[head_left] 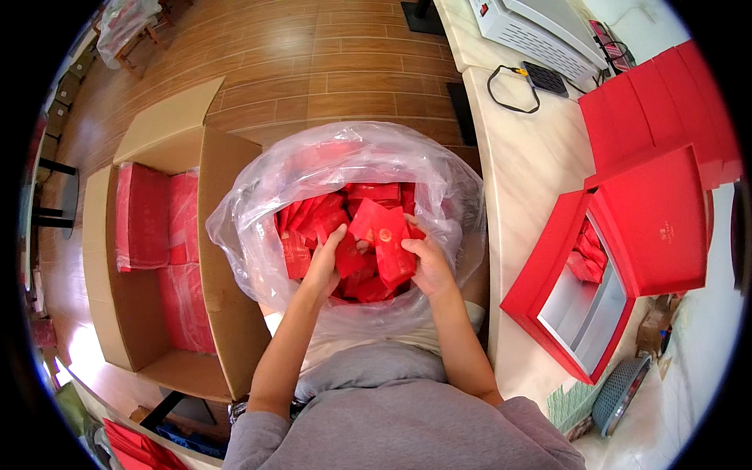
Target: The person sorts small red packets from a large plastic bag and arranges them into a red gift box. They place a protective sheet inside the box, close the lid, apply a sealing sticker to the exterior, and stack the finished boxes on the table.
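A large clear plastic bag (pixel 243 211) in front of me is full of small red packets (pixel 301 219). My left hand (pixel 331 251) is closed on red packets near the bag's middle, its thumb upward. My right hand (pixel 423 258) grips a red packet (pixel 392 258) with a round gold emblem, its thumb on the packet's edge. To my right, an open red box (pixel 521 305) with a pale lined interior stands on the marble-look counter (pixel 509 149), with several red packets (pixel 583 254) inside.
An open cardboard carton (pixel 223 305) on my left holds wrapped red bundles (pixel 145 215). More red boxes (pixel 650 102), a white appliance (pixel 533 31), a small black device (pixel 544 78) and a grey perforated basket (pixel 619 395) are at the right. Wooden floor (pixel 352 78) shows beyond.
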Motion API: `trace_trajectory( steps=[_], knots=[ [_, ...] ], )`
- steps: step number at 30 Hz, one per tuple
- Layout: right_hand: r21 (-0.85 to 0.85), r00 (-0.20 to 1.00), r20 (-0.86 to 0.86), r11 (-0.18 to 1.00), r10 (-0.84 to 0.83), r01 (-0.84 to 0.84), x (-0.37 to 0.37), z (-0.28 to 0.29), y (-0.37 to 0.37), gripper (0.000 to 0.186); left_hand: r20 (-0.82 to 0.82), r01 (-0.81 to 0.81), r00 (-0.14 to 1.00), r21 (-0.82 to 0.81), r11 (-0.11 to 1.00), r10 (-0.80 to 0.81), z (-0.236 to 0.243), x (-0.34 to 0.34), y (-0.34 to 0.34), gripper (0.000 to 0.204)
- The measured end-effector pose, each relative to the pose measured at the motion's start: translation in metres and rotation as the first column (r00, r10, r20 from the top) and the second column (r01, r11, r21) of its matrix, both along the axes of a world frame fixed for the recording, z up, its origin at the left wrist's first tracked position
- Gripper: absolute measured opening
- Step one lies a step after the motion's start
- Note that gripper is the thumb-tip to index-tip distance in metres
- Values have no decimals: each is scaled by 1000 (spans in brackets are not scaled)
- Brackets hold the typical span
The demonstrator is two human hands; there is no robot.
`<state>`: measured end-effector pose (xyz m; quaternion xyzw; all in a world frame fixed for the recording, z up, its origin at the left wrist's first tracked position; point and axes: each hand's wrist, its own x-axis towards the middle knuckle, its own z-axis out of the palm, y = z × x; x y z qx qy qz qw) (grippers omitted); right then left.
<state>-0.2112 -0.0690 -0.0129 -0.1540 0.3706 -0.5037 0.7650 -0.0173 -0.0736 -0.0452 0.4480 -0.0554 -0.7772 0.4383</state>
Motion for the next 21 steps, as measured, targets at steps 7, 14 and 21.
trace_trajectory(
  steps=[7,14,21],
  knots=[
    [-513,521,-785,824,-335,-241,58,3,14,38,460,-3,859,-432,902,224,14,-33,28,62],
    [-517,428,-824,803,-372,-296,73,12,28,37,423,145,906,-295,945,-7,-1,-13,25,101],
    [-505,452,-808,840,-379,-198,81,10,31,37,322,42,944,-348,937,77,25,-23,32,73]
  ],
)
